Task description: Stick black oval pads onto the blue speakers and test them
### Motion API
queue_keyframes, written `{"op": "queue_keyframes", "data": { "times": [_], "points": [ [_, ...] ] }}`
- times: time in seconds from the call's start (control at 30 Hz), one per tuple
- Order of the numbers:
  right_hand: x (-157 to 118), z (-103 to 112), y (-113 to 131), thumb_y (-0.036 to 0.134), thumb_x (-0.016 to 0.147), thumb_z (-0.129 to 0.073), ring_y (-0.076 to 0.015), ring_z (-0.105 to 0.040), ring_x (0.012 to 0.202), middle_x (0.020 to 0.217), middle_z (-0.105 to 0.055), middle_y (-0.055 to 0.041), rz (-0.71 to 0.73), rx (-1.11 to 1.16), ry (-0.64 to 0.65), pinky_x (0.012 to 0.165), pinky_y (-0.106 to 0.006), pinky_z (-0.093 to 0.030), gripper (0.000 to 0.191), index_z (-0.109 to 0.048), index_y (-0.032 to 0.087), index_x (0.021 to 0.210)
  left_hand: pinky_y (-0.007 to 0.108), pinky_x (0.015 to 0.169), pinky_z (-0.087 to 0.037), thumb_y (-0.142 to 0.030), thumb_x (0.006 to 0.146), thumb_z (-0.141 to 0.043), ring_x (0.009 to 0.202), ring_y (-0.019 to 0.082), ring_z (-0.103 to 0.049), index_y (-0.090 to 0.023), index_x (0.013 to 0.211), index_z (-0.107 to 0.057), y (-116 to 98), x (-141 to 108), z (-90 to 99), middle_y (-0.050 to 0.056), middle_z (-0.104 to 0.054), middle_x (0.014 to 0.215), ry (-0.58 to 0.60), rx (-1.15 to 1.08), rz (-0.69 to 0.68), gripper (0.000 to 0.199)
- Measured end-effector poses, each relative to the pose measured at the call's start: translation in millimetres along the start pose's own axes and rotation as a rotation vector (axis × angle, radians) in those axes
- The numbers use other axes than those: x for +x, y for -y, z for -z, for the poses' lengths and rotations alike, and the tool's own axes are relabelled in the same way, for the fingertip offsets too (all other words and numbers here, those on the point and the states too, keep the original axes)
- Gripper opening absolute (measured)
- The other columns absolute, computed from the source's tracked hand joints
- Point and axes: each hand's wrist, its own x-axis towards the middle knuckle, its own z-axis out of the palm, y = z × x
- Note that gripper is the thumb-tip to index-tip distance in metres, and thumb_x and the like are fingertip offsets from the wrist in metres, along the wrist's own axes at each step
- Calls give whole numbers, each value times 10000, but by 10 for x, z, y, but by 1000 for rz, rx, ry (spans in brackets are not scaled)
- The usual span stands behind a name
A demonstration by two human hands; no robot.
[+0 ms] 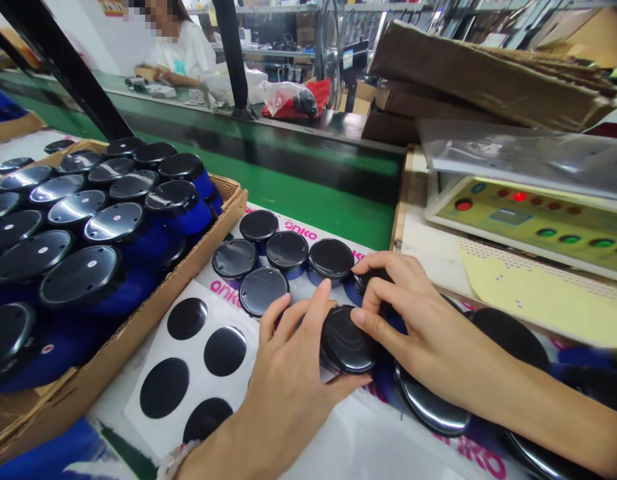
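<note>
Sitting inside left grip [291,370]; black-topped cylinder [349,341]

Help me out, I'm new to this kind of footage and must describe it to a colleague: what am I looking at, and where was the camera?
There is no robot here. The single picture comes from a camera worn on a person's head, looking forward and down at their bare hands. The left hand is wrapped around a round, black-topped piece; the right hand touches its rim.

Similar pieces stand behind on white sheeting with pink lettering. At left, a white sheet carries flat black circles, beside an open cardboard box filled with blue, black-topped pieces. At right is a control panel with a lit red light. Beyond the green surface, another person sits or stands; I can't tell which.
</note>
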Motion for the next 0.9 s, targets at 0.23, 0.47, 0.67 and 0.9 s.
{"op": "queue_keyframes", "data": {
  "times": [0.23,0.47,0.67,0.9],
  "points": [
    [18,48,26,186,917,-420,-265,-376,1051,1045,-422,-89,55,-146,60,844,-470,-409,205,-427,190,713,314,1111,-182,-379,679,-784,1050,178,-577,-125,1407,-235,-3,5,-3,26,-672,1113,-20,-7,-5,947],
    [49,133,4,209,911,-433,-282,-339,1146,1106,-412,-86,108,-193,213,934,-511,-373,185,-516,194,746,397,1060,-262,-407,840,-615,1034,208,-562,-149,1235,-511,15,-2,18,48,-663,1121,-22,68,-127,483],
    [228,573,80,388,948,-400,-226,-485,909,954,-482,-51,126,-32,-51,829,-422,-396,265,-484,209,772,531,1005,-367,-402,839,-601,1135,294,-504,-296,1295,-480,-109,7,132,97,-552,1225,118,171,-151,484],
    [88,89,659,144,905,-450,-167,-560,780,908,-585,-25,334,48,451,676,-286,-462,159,-516,222,1026,306,823,-475,-248,930,-443,920,164,-577,-240,1201,-465,270,-347,821,35,-587,1007,-33,-26,304,273]
  ]
}}
